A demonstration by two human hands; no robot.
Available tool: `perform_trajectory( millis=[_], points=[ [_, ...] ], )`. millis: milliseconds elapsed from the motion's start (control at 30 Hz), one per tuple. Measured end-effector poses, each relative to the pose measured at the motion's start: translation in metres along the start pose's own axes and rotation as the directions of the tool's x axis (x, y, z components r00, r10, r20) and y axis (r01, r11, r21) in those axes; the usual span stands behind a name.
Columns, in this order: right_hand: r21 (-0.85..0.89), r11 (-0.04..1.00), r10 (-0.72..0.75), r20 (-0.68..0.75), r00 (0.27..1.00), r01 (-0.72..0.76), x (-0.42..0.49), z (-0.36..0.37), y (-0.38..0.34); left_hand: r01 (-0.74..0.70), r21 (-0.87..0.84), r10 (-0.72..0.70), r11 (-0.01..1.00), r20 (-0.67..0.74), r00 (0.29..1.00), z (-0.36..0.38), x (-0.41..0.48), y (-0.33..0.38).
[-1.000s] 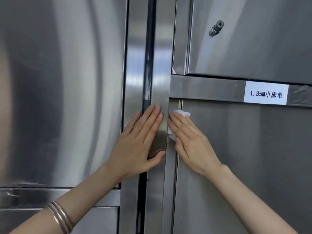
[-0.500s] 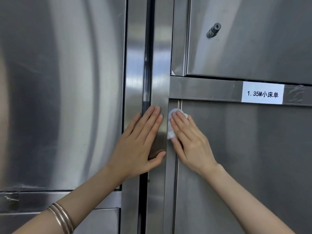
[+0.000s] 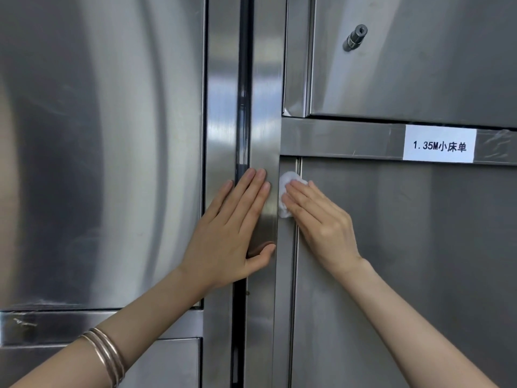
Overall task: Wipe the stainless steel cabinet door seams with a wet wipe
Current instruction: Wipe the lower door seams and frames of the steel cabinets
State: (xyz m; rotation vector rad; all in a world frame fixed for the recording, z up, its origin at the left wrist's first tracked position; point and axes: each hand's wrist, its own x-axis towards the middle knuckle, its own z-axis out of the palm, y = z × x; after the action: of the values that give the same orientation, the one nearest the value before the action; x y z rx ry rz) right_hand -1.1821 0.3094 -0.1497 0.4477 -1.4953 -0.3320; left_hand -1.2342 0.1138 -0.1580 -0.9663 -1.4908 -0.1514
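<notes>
A stainless steel cabinet fills the view. My right hand (image 3: pixel 321 222) presses a white wet wipe (image 3: pixel 285 189) flat against the vertical seam (image 3: pixel 295 275) at the left edge of the lower right door (image 3: pixel 405 261), just below the horizontal rail. Only the wipe's upper and left parts show past my fingers. My left hand (image 3: pixel 232 233) lies flat with fingers apart on the vertical frame post (image 3: pixel 265 107), across the dark gap (image 3: pixel 243 79) between the two cabinets, holding nothing.
A white label (image 3: pixel 439 145) with printed text sits on the horizontal rail. The upper right door carries a small metal knob (image 3: pixel 354 37). A large steel door (image 3: pixel 98 149) stands at the left, with another rail and panel below it. Bangles circle my left wrist (image 3: pixel 106 354).
My right hand has slid the wipe up the seam, closer to the rail's underside. My left hand stays flat on the post.
</notes>
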Motion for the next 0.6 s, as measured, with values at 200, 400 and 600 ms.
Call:
perform_trajectory(
  millis=[200,400,600],
  points=[
    [0.035,0.999,0.011,-0.065,0.998,-0.009,-0.004,0.001,-0.008,-0.005,-0.005,0.005,1.000,-0.012,1.000,0.000,0.000,0.000],
    [-0.136,0.991,0.043,0.267,0.963,-0.006,-0.007,-0.008,-0.028,-0.006,-0.008,0.006,1.000,-0.020,1.000,0.002,0.000,-0.001],
    [-0.092,0.991,0.121,0.329,0.936,-0.096,0.037,-0.009,-0.006,-0.018,-0.003,0.018,1.000,-0.024,1.000,0.002,0.000,-0.001]
  ],
)
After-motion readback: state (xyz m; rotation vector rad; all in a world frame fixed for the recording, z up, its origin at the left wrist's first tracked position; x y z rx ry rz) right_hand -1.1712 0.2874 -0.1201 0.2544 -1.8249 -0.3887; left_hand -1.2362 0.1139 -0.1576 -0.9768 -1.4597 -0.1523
